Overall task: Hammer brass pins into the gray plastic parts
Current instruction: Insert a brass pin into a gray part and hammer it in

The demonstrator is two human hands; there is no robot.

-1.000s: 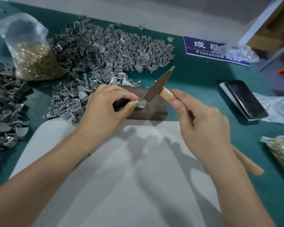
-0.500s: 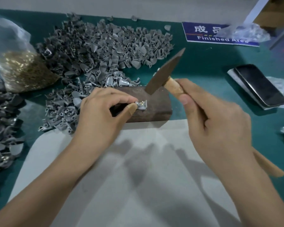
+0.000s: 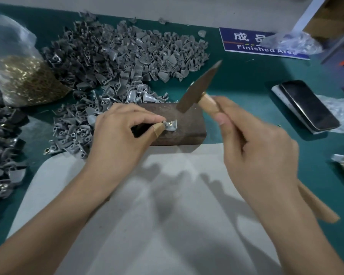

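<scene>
Left hand [image 3: 115, 133] pinches gray plastic part [image 3: 170, 126], brass pin [image 3: 170, 123] seated, on dark block [image 3: 187, 124] at its fingertips; right hand [image 3: 254, 147] grips hammer [image 3: 199, 90] raised just above-right: strike short, square, clear of taped thumb [image 3: 158, 129].

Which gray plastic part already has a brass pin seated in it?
The gray part on the dark block, pinched by the left hand; the pin shows in it, under the raised hammer.
</scene>
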